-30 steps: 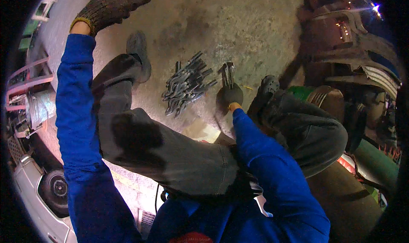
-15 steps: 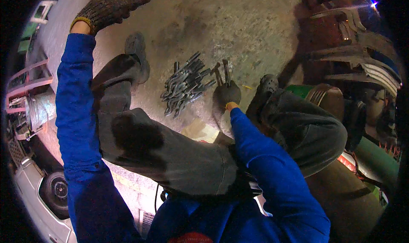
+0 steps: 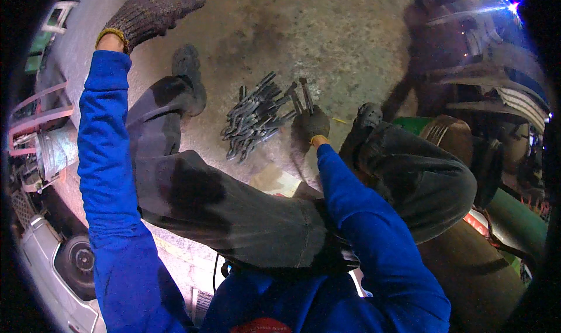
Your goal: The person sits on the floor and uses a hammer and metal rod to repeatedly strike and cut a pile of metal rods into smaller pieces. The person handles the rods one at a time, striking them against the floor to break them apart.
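left arm [image 3: 108,158] outstretched, left fingers [image 3: 190,4] half-curled, right fingers [image 3: 306,119] closed

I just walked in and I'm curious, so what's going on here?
A person is down low over a bare floor. The gloved right hand grips two dark rods, just right of a pile of dark metal pieces. The gloved left hand is held out, away from the pile, with nothing visible in it.
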Demonstrator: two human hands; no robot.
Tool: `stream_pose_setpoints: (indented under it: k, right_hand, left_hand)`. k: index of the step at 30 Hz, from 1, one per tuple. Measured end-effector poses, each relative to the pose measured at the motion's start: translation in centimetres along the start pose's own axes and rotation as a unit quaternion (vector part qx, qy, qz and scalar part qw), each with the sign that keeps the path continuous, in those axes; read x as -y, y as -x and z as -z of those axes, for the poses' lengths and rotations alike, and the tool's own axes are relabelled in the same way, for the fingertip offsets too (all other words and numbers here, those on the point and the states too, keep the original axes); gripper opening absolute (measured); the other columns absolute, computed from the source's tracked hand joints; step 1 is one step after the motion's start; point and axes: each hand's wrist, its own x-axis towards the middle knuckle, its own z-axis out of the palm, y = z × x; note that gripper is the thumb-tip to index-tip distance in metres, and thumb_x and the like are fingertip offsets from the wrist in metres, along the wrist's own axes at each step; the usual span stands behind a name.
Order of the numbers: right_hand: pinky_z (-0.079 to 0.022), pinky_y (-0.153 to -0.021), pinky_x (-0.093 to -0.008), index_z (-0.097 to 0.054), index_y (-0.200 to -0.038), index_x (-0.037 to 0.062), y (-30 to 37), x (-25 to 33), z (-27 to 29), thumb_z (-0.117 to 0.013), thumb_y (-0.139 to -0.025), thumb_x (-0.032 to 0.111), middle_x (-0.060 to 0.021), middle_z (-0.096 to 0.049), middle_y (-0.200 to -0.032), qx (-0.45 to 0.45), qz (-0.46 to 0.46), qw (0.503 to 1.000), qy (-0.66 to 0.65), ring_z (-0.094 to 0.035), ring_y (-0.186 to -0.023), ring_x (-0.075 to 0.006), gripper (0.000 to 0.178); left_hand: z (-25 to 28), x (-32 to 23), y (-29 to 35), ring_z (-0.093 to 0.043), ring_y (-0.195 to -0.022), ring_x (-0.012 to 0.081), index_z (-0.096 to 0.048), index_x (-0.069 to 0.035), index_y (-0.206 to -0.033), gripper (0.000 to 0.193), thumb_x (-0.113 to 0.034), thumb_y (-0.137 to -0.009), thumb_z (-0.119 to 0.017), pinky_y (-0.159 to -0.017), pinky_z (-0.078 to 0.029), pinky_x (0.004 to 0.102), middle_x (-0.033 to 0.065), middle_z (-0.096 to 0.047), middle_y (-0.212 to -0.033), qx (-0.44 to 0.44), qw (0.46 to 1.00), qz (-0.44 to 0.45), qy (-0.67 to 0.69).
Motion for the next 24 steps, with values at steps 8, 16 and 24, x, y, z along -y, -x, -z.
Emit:
stream_pose_setpoints:
  k: [8,16,24]
  right_hand:
    - [-0.052,-0.086,-0.0529,-0.070,-0.107,0.0090,-1.3,0.4,-0.1,-0.064,-0.083,0.041,-0.0233,-0.071,-0.104,0.025,0.020,0.997,0.067,-0.067,-0.099,-0.0445,0.040]
    - [-0.054,-0.085,-0.0512,-0.069,-0.109,0.0080,-3.4,-0.1,0.0,-0.071,-0.076,0.042,-0.0227,-0.071,-0.104,0.008,0.028,0.997,0.077,-0.068,-0.098,-0.0441,0.047]
    - [-0.053,-0.084,-0.0514,-0.068,-0.109,0.0079,-3.6,-0.8,-0.5,-0.070,-0.079,0.042,-0.0223,-0.071,-0.106,-0.062,-0.006,0.998,0.018,-0.067,-0.099,-0.0444,0.046]
  left_hand:
    - [0.3,-0.1,0.1,-0.061,-0.073,0.0115,-0.071,-0.011,-0.114,0.048,-0.053,-0.093,-0.063,-0.061,-0.051,0.0272,0.0010,-0.067,-0.096,-0.004,1.000,-0.008,-0.008]
    - [-0.6,0.6,-0.2,-0.057,-0.071,0.0108,-0.070,-0.013,-0.114,0.046,-0.053,-0.093,-0.063,-0.061,-0.049,0.0271,0.0001,-0.065,-0.092,-0.020,1.000,-0.007,0.014]
    - [-0.6,0.5,-0.4,-0.055,-0.070,0.0099,-0.070,-0.011,-0.112,0.047,-0.054,-0.094,-0.062,-0.061,-0.048,0.0260,-0.0024,-0.060,-0.085,-0.004,0.999,-0.025,0.022]
